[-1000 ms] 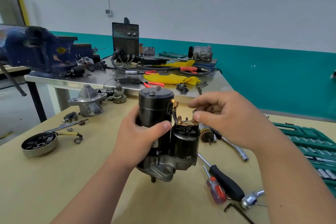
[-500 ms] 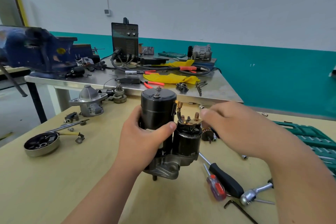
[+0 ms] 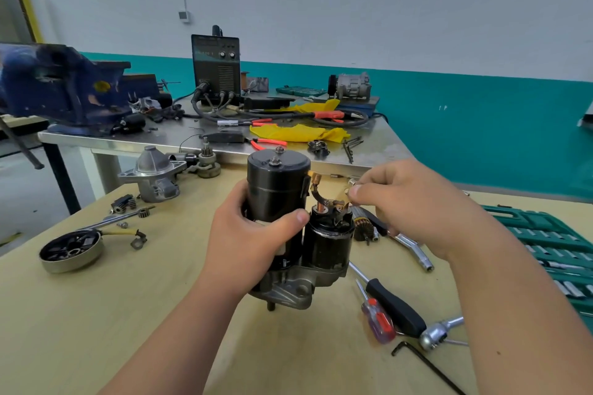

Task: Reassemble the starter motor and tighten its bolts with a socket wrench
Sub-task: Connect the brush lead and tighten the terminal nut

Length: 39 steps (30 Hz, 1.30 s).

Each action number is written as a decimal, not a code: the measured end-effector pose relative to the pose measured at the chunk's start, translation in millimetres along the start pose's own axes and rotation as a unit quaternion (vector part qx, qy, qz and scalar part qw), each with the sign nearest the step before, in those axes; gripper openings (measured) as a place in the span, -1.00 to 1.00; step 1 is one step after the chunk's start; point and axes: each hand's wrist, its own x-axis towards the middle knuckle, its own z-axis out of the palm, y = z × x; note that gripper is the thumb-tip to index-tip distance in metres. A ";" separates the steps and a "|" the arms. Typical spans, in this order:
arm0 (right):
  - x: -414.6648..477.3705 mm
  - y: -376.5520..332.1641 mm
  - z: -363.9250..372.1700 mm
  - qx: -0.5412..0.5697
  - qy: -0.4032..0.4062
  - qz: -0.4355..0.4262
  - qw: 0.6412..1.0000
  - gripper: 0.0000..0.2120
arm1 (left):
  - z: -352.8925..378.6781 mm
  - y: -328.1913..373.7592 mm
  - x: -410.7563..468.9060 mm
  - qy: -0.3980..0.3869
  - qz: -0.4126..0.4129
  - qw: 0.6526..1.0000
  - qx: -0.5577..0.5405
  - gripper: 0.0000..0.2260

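The starter motor [image 3: 277, 189] stands upright on the tan table [image 3: 96, 314], its grey nose housing [image 3: 288, 292] down. My left hand [image 3: 247, 240] grips the black motor body from the left, thumb across the front. The solenoid [image 3: 327, 244] sits on its right side, with copper terminals and a braided lead [image 3: 321, 202] on top. My right hand [image 3: 407, 205] hovers just right of those terminals, fingertips pinching a small metal piece [image 3: 347, 192], seemingly a nut. A ratchet wrench [image 3: 439, 332] lies at the lower right.
Two screwdrivers [image 3: 394, 308] and a hex key [image 3: 426, 362] lie right of the motor. An open green socket case [image 3: 552, 244] is at the far right. A spare housing [image 3: 154, 173], a brush plate [image 3: 70, 250] and small gears lie to the left. A steel bench [image 3: 369, 144] with a blue vise [image 3: 64, 86] stands behind.
My right hand drew away from the solenoid terminals to the right, then came back up beside them with its fingertips pinched. My left hand kept its grip on the motor.
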 end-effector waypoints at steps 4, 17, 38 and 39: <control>2.5 3.9 0.0 0.067 -0.053 0.032 0.996 -0.81 | -1.3 0.8 1.0 -0.001 -0.003 1.000 0.002 -0.62; -10.0 -10.7 5.6 -0.084 0.032 -0.108 0.990 -0.74 | 0.8 0.0 -1.6 0.005 0.008 1.000 -0.006 -0.64; -1.4 -11.2 -4.8 -0.085 -0.086 -0.108 0.987 -0.82 | 4.2 2.6 -5.7 -0.037 0.041 0.998 -0.024 -0.62; -1.4 -11.5 -4.3 -0.090 -0.089 -0.110 0.986 -0.83 | 3.7 2.8 -5.7 -0.036 0.040 0.998 -0.025 -0.62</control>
